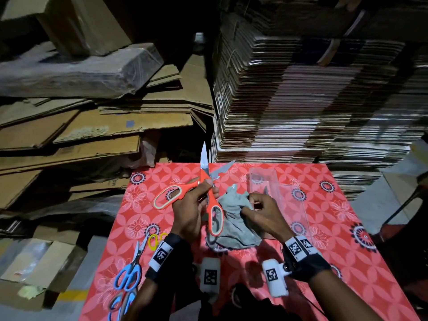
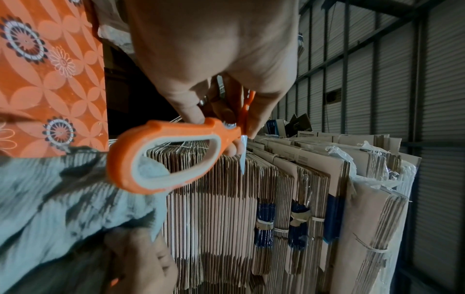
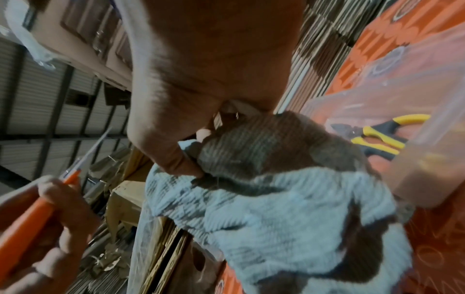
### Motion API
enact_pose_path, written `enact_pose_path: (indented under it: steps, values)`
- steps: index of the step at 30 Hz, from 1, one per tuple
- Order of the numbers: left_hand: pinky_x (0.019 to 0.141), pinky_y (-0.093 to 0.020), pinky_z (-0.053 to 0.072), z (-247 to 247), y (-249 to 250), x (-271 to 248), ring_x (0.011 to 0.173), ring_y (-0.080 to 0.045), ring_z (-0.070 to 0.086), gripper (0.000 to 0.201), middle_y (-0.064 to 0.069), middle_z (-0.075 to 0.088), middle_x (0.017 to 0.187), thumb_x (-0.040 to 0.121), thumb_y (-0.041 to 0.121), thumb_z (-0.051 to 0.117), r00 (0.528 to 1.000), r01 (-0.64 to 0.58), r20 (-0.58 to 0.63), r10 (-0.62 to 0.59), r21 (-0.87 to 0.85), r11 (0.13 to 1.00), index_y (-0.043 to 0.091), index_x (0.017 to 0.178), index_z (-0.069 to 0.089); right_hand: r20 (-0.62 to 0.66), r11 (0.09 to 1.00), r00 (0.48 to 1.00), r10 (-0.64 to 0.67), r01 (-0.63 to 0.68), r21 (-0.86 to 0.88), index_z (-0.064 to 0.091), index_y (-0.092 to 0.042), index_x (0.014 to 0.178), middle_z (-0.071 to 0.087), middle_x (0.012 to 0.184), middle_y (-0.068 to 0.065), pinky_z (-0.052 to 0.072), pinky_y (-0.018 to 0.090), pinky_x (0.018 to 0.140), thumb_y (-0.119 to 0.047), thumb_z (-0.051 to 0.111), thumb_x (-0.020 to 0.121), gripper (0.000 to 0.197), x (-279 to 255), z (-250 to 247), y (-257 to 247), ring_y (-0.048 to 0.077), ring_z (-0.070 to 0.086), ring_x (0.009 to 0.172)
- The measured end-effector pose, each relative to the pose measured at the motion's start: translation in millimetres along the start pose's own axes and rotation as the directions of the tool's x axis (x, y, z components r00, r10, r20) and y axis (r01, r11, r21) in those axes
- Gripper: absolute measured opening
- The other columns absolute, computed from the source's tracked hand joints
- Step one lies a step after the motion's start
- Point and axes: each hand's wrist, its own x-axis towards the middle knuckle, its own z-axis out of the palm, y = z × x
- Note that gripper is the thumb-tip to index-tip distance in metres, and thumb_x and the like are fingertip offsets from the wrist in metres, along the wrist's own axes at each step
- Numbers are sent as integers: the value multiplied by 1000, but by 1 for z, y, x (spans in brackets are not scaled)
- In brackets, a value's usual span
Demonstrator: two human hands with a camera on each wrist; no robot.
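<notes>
The head camera looks steeply down at the table [image 1: 324,228]. The wrist cameras sit very close to the fingers. Both show the cloth [image 3: 289,208] (also the cardboard stacks [image 2: 214,218]).

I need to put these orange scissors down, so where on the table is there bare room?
Bare on the table: the right front, between the clear box and the near edge, and the left strip between the orange scissors and the blue scissors. Crowded: the middle around the grey cloth, and the front left corner.
</notes>
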Motion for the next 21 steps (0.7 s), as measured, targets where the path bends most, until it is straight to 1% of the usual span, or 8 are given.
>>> enact_pose_path:
  steps: [2, 6, 8, 10, 12, 15, 18, 21]
  values:
    - [58, -24, 59, 2, 0, -1, 64, -18, 68, 9, -9, 71, 73, 96, 9, 68, 1000, 18, -15, -18, -16, 1000, 3, 94, 73, 6, 1000, 1000, -29, 29, -6, 43, -5, 66, 47, 63, 9, 43, 33, 51, -7, 70, 85, 33, -1, -6, -3, 19, 56, 50]
    - [55, -22, 57, 4, 3, -5, 57, -17, 65, 12, -9, 68, 69, 97, 7, 66, 999, 33, -7, -33, -37, 999, 3, 88, 70, 3, 991, 996, -94, 94, -93, 44, -11, 61, 45, 57, -1, 39, 27, 56, -30, 78, 87, 46, -3, -14, 0, 13, 48, 55]
    - [56, -22, 57, 5, 5, -7, 55, -15, 65, 13, -8, 67, 67, 99, 6, 63, 999, 39, 12, -38, -55, 998, 3, 87, 68, -33, 984, 989, -145, 140, -111, 41, -17, 58, 50, 57, 4, 43, 29, 58, -22, 75, 87, 45, -3, -18, 3, 16, 53, 55]
    - [58, -22, 57, 4, 6, -9, 55, -14, 65, 18, -7, 67, 67, 100, 6, 62, 999, 41, 27, -40, -61, 997, 3, 84, 68, -36, 973, 986, -162, 153, -170, 44, -22, 58, 57, 61, 5, 44, 29, 61, -12, 70, 80, 35, 0, -19, 4, 10, 53, 58]
    - [58, -23, 57, 4, 6, -11, 55, -13, 64, 20, -7, 66, 67, 101, 7, 60, 998, 45, 51, -42, -60, 997, 3, 82, 67, 15, 974, 995, -94, 95, -204, 54, -24, 66, 60, 62, -2, 48, 27, 62, -11, 79, 80, 31, 4, -15, 8, 6, 53, 58]
    - [57, -21, 58, 3, 6, -10, 55, -13, 64, 20, -7, 66, 68, 101, 7, 60, 997, 47, 55, -44, -57, 997, 2, 83, 67, 72, 978, 997, -30, 44, -204, 59, -27, 78, 63, 70, -9, 53, 29, 70, -29, 88, 80, 30, 10, 0, 18, 8, 60, 67]
    - [58, -24, 59, 5, 6, -10, 56, -14, 65, 14, -10, 66, 70, 99, 6, 63, 999, 37, 32, -36, -48, 998, 1, 87, 67, 185, 950, 979, 87, -26, -311, 65, -25, 91, 74, 91, -2, 54, 27, 77, -31, 91, 77, 30, 20, 17, 34, 10, 65, 79]
    - [64, -30, 57, 2, 4, -7, 58, -16, 64, 17, -9, 65, 70, 99, 8, 63, 996, 76, 43, -74, -46, 996, 3, 84, 67, 306, 894, 925, 224, -70, -443, 68, -14, 108, 70, 100, 0, 50, 20, 74, -24, 93, 75, 43, 28, 31, 54, 13, 61, 87]
